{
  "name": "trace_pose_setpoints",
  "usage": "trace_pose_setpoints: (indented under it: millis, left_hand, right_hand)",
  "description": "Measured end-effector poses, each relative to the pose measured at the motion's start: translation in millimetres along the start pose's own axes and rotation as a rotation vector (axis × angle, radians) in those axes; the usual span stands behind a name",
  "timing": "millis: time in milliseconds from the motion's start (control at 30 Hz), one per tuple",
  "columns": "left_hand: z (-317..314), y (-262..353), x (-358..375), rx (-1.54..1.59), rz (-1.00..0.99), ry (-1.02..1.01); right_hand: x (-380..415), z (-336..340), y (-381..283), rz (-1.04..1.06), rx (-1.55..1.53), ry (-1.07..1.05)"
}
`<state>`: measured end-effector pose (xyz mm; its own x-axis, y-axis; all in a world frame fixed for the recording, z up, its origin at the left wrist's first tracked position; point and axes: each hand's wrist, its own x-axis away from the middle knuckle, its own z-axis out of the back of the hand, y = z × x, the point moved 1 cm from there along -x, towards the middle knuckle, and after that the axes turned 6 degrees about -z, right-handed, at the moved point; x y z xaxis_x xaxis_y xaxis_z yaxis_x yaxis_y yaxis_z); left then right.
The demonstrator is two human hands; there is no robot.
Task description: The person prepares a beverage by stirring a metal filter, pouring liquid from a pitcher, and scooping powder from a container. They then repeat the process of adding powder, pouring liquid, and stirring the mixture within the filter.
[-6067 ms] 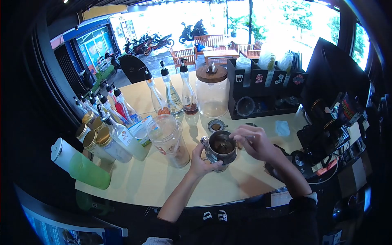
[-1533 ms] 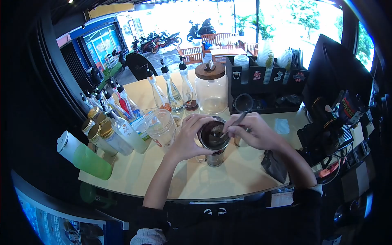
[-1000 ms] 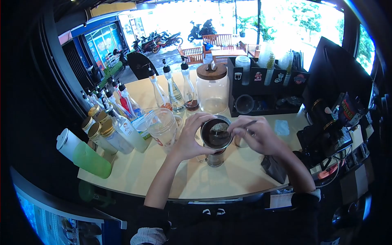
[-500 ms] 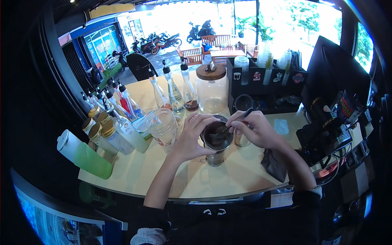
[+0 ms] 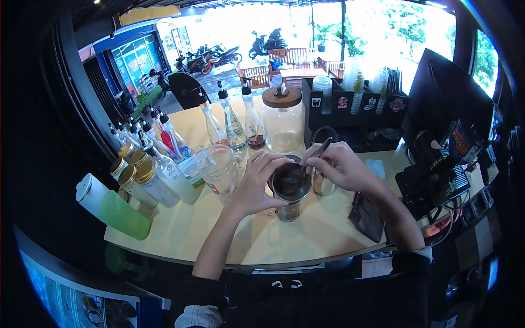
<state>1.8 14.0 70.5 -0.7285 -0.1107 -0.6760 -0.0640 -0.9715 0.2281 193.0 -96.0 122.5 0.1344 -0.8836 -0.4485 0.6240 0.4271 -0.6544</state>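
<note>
A dark round cup [image 5: 291, 183] with dark contents stands above a clear glass [image 5: 288, 211] near the middle of the counter. Thumb and fingers of my left hand [image 5: 252, 186] are wrapped round the cup's rim from the left. My right hand [image 5: 340, 165] pinches the handle of a dark spoon [image 5: 324, 146], whose lower end is inside the cup. Just left of my left hand is a clear plastic jug [image 5: 216, 167]. Another glass [image 5: 325, 185] stands under my right hand, partly hidden.
Pump bottles [image 5: 234, 128], gold-lidded jars [image 5: 146, 177] and a green-and-white bottle [image 5: 127, 214] line the left. Behind stand a wooden-lidded jar [image 5: 283, 123] and a black cup organizer [image 5: 358, 109]. A dark pouch [image 5: 366, 217] and a black machine [image 5: 418, 186] are on the right.
The spoon stands more upright, with its lower end nearer the cup's right side. My right hand has shifted slightly; my left hand keeps its hold on the cup.
</note>
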Motion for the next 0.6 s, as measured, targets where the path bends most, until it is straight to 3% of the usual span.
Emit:
trace_pose_setpoints:
  millis: [67, 500, 600]
  left_hand:
    - [1.2, 0.9, -0.3, -0.007, -0.002, -0.003]
    - [0.2, 0.4, 0.8, -0.017, 0.003, 0.018]
    - [-0.2, -1.3, 0.8, -0.014, 0.005, 0.012]
  right_hand:
    - [-0.3, -4.6, 0.1, 0.123, 0.016, -0.067]
    - [-7.5, -4.8, 0.4, 0.113, -0.017, -0.021]
    - [-7.4, -5.5, -1.6, 0.204, 0.159, -0.082]
